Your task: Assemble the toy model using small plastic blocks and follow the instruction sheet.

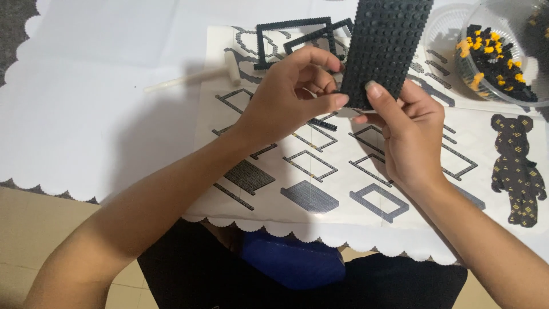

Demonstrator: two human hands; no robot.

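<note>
My right hand (pixel 409 134) holds a black studded baseplate (pixel 383 46) by its lower edge, tilted up over the table. My left hand (pixel 291 91) pinches at the plate's lower left corner; fingers are closed there, and whether a small piece sits between them is hidden. Two black rectangular brick frames (pixel 294 40) lie on the sheet just behind my left hand. Under both hands lies a printed instruction sheet (pixel 320 183) with grey step drawings and a picture of a dark bear figure (pixel 517 171).
A clear plastic bowl (pixel 500 51) of black and orange small bricks stands at the back right. A small white plastic hammer (pixel 197 77) lies left of the sheet. A white scalloped tablecloth (pixel 86 114) covers the table; a blue object (pixel 291 257) rests on my lap.
</note>
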